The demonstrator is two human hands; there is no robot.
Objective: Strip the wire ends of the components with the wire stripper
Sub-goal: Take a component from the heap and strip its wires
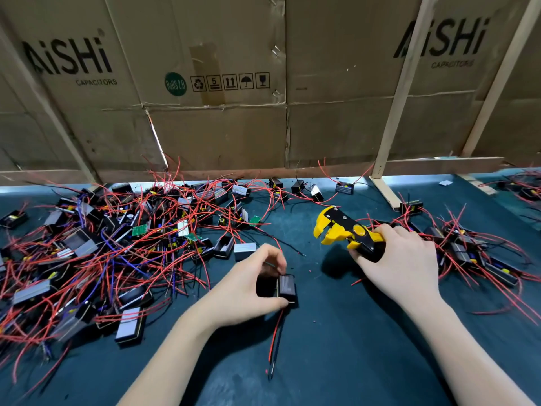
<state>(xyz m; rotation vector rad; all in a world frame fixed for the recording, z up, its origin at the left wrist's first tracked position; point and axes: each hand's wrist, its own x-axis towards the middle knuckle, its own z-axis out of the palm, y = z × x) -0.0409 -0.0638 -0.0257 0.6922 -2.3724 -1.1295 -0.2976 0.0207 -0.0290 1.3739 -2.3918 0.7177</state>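
Black plastic and light, the small boxy component (286,286) sits pinched in your left hand (248,285) just above the teal counter (336,347); hold the rigid case, since its thin red and black wires (275,338) dangle limp toward you. Your right hand (401,265) grips the yellow-and-black wire stripper (345,231) nearby, its jaws open, apart from the wires.

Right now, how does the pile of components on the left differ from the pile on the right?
The left pile of black box components with red wires is larger and spreads wide; the right pile is smaller and tighter. Green circuit boards show only in the left pile. Both lie on the dark teal mat.
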